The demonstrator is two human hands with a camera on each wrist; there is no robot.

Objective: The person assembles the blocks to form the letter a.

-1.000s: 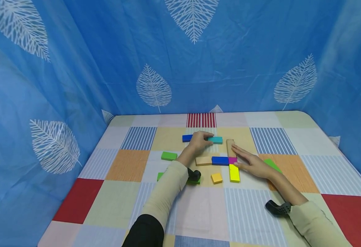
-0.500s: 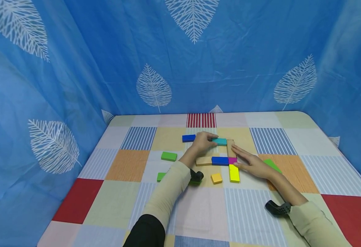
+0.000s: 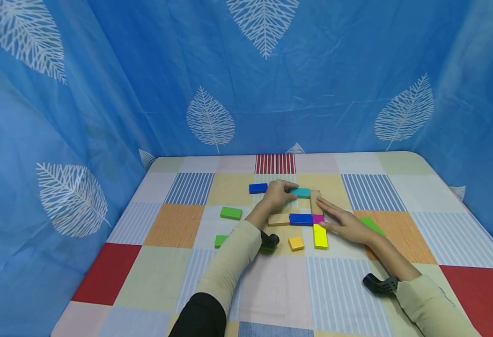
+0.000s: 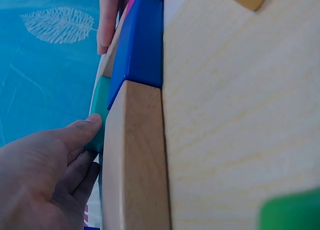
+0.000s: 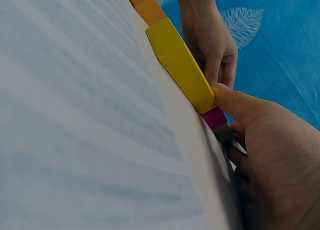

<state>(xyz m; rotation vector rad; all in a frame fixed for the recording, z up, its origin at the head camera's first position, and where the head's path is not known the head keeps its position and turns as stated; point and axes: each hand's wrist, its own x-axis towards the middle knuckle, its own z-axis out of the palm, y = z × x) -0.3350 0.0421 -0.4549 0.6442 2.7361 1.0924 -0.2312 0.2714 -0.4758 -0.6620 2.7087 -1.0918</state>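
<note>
My left hand (image 3: 276,193) pinches the left end of a teal block (image 3: 302,193), thumb on the near side. The block's right end meets a plain wooden block (image 3: 315,200) that points away from me. My right hand (image 3: 349,227) lies with fingers extended against that wooden block's right side; its thumb touches near where a magenta block (image 3: 318,219) and a yellow block (image 3: 320,238) join. Leftward from the magenta block run a blue block (image 3: 301,219) and another wooden block (image 3: 278,220). The left wrist view shows the thumb on the teal block (image 4: 101,98).
A second blue block (image 3: 258,188) lies left of the left hand. Green blocks lie at the left (image 3: 231,213) and beside the right wrist; others are partly under the left arm. An orange block (image 3: 296,243) sits nearer me. A blue curtain (image 3: 313,93) surrounds the checked tablecloth.
The left hand has slid the teal block right and slightly nearer, up to the wooden block. It has held still over the last half second. The right hand has stayed in place.
</note>
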